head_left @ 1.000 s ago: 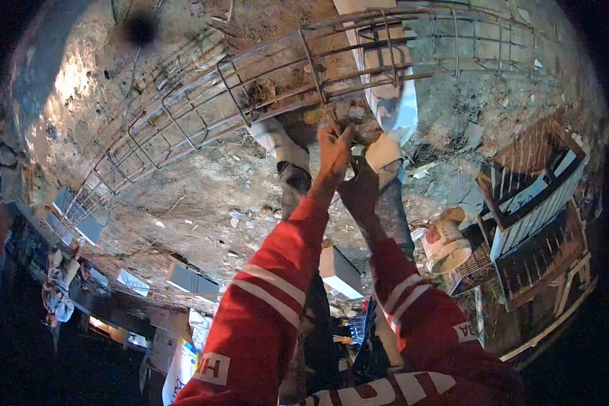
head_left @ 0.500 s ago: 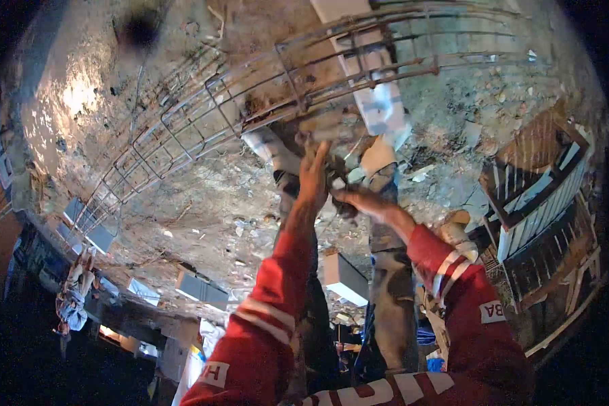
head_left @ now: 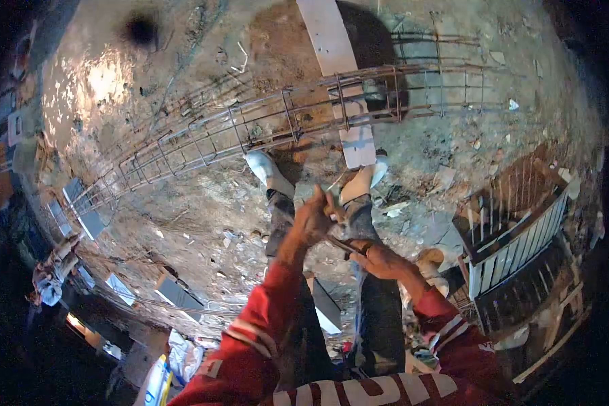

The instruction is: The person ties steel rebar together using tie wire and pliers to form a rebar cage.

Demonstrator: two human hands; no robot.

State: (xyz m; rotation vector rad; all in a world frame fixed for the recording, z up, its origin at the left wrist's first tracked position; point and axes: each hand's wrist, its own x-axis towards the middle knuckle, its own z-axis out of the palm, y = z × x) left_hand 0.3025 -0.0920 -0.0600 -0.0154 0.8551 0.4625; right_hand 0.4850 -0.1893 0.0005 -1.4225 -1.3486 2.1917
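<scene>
A long rebar cage (head_left: 287, 115) lies across the ground in front of my feet. Drawn back from it toward my legs, my left hand (head_left: 314, 215) has its fingers curled, with a thin wire-like piece showing beside the fingertips. I cannot tell what it grips. Just below and to the right, my right hand (head_left: 380, 261) is closed around a thin dark rod-shaped tool (head_left: 340, 243), whose far end points toward the left hand. Under the cage runs a pale plank (head_left: 328, 40), its near end between my shoes.
Grey rectangular blocks (head_left: 179, 298) lie on the rubble-strewn ground behind me. At the right stands a slatted wooden frame (head_left: 521, 243). Another person (head_left: 53, 277) is at the far left. A white sack (head_left: 183, 355) sits at the lower left.
Both hands have pulled back from near the cage toward my body and moved apart a little. The view has shifted, showing more of the plank and both shoes.
</scene>
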